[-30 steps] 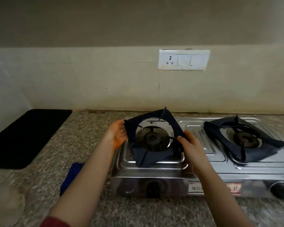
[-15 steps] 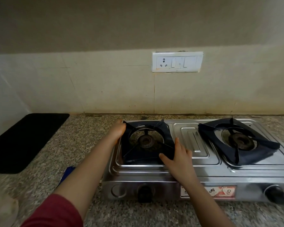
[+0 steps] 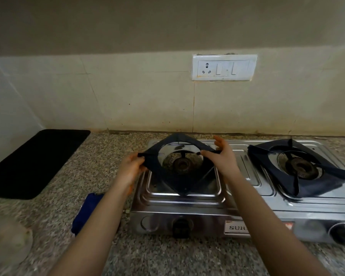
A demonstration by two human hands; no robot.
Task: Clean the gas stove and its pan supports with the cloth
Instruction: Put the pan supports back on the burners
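While the left support (image 3: 178,138) hangs tilted over its burner (image 3: 182,166), both hands carry it by opposite corners: the left grip (image 3: 131,169) is curled round the left corner, and the right grip (image 3: 225,160) pinches the right corner between thumb and fingers. Its far corner is raised and its near corner dips low toward the stove (image 3: 253,188); whether that corner touches the steel cannot be told. The right support (image 3: 331,183) sits in place on its own burner. The blue cloth (image 3: 86,214) lies on the table (image 3: 108,156) just left of the stove, partly under the left forearm and in neither hand. The support looks like a stiff enamelled frame that will not flex, probably fairly heavy for its size and possibly greasy, so it could slip. The broad flat corners seem the safest hold; the thin prongs pointing inward give poor purchase. It likely needs setting down gently, since a knock against the steel might chip its coating.
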